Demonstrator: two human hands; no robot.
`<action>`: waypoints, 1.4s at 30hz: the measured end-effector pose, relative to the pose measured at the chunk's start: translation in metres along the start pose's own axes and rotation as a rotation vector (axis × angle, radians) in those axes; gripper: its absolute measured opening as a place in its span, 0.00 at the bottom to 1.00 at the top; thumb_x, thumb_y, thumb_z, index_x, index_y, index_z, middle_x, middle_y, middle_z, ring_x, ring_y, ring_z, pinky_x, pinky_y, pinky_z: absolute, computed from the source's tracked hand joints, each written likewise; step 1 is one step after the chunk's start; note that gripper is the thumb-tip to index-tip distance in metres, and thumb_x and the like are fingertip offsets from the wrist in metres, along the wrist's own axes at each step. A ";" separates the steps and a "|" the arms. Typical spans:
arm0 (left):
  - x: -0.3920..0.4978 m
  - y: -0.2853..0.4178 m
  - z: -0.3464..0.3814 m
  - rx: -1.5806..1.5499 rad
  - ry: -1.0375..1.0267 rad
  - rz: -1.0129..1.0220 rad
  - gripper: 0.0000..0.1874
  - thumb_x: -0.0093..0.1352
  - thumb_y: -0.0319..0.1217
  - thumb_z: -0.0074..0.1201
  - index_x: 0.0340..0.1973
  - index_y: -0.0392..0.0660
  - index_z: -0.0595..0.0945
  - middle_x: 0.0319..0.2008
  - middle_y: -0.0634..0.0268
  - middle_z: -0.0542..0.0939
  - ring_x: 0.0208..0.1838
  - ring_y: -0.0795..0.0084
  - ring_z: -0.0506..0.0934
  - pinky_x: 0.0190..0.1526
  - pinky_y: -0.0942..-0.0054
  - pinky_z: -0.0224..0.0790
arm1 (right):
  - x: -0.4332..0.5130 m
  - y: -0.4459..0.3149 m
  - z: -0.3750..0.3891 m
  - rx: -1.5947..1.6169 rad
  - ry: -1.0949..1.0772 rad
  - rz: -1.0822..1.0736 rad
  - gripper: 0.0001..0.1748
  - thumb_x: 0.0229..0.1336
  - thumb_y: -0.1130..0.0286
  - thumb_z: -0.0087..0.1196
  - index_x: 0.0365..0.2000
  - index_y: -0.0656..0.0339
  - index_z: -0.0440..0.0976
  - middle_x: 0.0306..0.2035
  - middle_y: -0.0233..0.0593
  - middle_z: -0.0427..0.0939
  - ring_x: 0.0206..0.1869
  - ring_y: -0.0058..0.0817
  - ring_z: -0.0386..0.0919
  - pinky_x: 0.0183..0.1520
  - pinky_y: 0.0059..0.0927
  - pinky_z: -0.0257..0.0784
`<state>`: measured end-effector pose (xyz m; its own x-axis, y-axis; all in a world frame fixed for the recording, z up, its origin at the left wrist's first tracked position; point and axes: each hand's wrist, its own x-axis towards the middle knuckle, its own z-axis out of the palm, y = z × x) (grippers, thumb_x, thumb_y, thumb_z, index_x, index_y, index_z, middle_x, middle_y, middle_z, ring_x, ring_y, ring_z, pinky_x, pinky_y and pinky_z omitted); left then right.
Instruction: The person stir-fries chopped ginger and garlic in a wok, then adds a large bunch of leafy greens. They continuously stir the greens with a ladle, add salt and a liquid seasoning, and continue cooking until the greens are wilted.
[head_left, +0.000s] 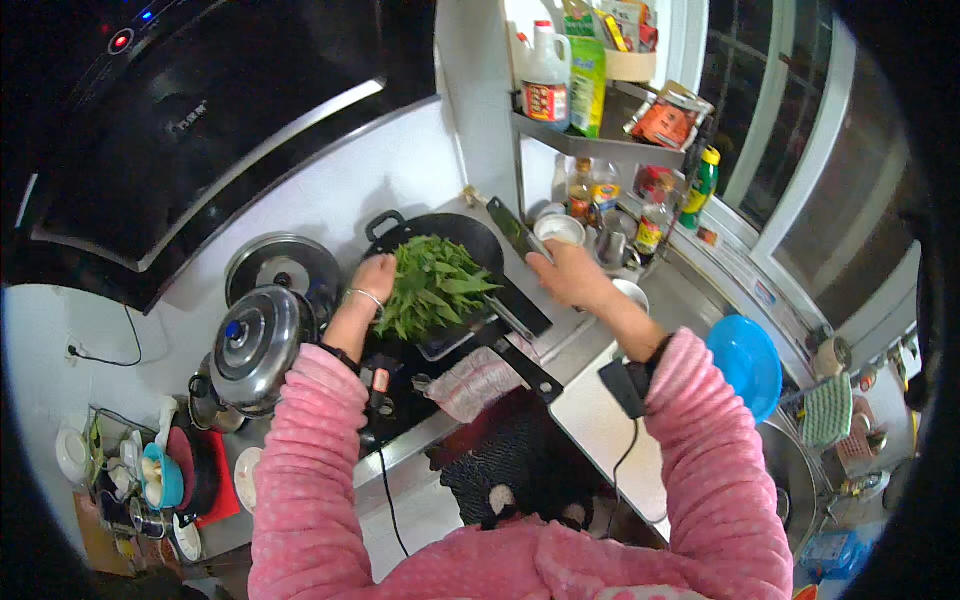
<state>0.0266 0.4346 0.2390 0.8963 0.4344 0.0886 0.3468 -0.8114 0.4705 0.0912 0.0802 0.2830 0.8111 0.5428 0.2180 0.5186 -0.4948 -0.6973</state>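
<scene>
My right hand (566, 276) grips the handle of a kitchen knife (511, 225), whose dark, broad blade points up and left beside the wok. A heap of green leafy vegetables (435, 285) covers much of the black wok (469, 229). My left hand (377, 276) is curled at the left edge of the leaves; what its fingers grip is hidden. Below the heap shows the edge of a flat tray-like thing (450, 346), mostly covered. A metal utensil handle (510, 319) sticks out from the leaves, above the black wok handle (529, 369).
A steel lidded pot (262, 349) and a glass lid (259, 259) stand left of the wok. Beyond my right hand are a white bowl (561, 229), a steel pitcher (613, 247) and a corner rack (600, 142) with bottles. A blue basin (744, 367) sits at right. The range hood (225, 135) overhangs upper left.
</scene>
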 end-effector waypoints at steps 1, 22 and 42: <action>-0.004 0.007 -0.007 0.011 0.052 0.068 0.24 0.66 0.47 0.47 0.47 0.42 0.78 0.45 0.45 0.77 0.48 0.43 0.73 0.49 0.57 0.66 | -0.018 -0.001 -0.019 0.058 0.004 0.033 0.21 0.59 0.56 0.47 0.35 0.68 0.73 0.28 0.58 0.78 0.33 0.54 0.78 0.39 0.44 0.72; -0.228 0.291 0.330 0.095 -0.529 0.456 0.46 0.54 0.50 0.62 0.57 0.29 0.64 0.55 0.40 0.67 0.58 0.47 0.66 0.61 0.58 0.58 | -0.479 0.156 -0.093 0.351 0.166 0.852 0.20 0.62 0.60 0.50 0.50 0.62 0.70 0.19 0.36 0.75 0.16 0.21 0.71 0.21 0.27 0.67; -0.243 0.301 0.410 -0.120 -0.620 0.371 0.12 0.52 0.34 0.63 0.30 0.41 0.84 0.27 0.56 0.83 0.28 0.61 0.81 0.34 0.68 0.75 | -0.493 0.212 -0.057 -0.194 0.330 0.623 0.25 0.53 0.66 0.55 0.52 0.61 0.67 0.35 0.51 0.75 0.35 0.49 0.76 0.37 0.43 0.72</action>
<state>0.0260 -0.0759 -0.0003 0.9528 -0.1913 -0.2358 -0.0112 -0.7982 0.6022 -0.1831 -0.3312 0.0668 0.9947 -0.0963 0.0357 -0.0521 -0.7729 -0.6324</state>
